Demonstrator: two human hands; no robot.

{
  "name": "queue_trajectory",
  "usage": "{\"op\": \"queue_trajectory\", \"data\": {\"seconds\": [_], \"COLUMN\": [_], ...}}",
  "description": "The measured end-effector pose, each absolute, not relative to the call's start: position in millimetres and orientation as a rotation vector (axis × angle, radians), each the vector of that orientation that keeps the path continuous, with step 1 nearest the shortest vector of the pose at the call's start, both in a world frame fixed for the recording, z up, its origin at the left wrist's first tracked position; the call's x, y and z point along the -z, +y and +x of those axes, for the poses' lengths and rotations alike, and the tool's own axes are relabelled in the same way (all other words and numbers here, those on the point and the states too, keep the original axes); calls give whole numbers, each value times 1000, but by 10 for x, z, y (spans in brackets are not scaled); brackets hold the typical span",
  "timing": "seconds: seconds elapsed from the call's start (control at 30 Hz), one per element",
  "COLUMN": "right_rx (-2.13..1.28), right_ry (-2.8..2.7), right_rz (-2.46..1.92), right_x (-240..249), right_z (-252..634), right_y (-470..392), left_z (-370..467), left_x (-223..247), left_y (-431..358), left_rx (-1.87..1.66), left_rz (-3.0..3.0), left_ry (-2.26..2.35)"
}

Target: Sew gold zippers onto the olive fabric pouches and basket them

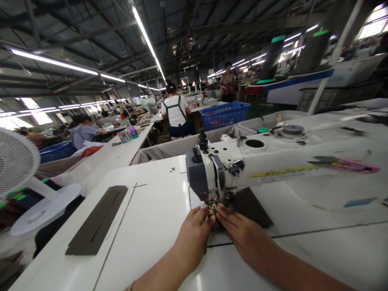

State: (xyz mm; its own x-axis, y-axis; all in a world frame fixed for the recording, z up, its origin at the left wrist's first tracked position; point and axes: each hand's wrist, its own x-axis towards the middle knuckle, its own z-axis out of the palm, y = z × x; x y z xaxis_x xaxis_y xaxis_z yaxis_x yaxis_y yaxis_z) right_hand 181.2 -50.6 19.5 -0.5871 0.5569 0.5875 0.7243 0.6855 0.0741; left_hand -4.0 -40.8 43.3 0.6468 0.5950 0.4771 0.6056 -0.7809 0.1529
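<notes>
My left hand (195, 231) is just in front of a sewing machine's presser foot (216, 196), fingers bent and pressed together at the edge of a dark olive fabric piece. From the right, my right hand (245, 232) meets it, fingers close together and fingertips on the same dark fabric piece (253, 206). That fabric lies flat under the machine head (201, 171) and reaches out to the right. Something small and brass-coloured shows between the fingertips, too small to name. My hands hide the near part of the fabric.
A dark fabric panel with a long slit (98, 218) lies on the white table at left. Beside it stands a white fan (45, 210). Pink-handled snips (354, 165) rest on the machine arm. Behind are a blue basket (224, 115) and a seated co-worker (176, 109).
</notes>
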Motion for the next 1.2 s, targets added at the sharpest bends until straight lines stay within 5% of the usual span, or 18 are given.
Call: {"op": "queue_trajectory", "data": {"seconds": [0.17, 1.2], "right_rx": [587, 395], "right_ry": [-2345, -2162], "right_rz": [-953, -1087], "right_x": [-66, 50], "right_z": [1850, 1785], "right_y": [-566, -204], "left_z": [-91, -68], "left_x": [-347, -272], "left_y": [-531, -107], "left_rx": [906, 772], "left_rz": [-2735, -2721], "left_ry": [-1016, -970]}}
